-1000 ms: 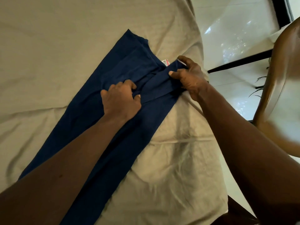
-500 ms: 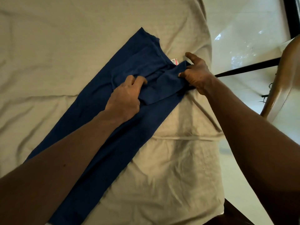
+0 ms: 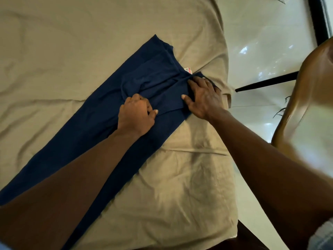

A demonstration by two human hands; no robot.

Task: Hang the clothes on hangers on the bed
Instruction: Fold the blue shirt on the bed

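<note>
A garment [image 3: 100, 134] lies diagonally on the bed [image 3: 54, 60].
Its far end nears the bed's right edge, floor [image 3: 261, 42] beyond. The left hand [image 3: 136, 114] bunches it in curled fingers; the right hand [image 3: 203, 98] presses flat, fingers apart.

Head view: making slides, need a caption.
Left hand grips the blue garment on the bed; right hand presses it.
</note>
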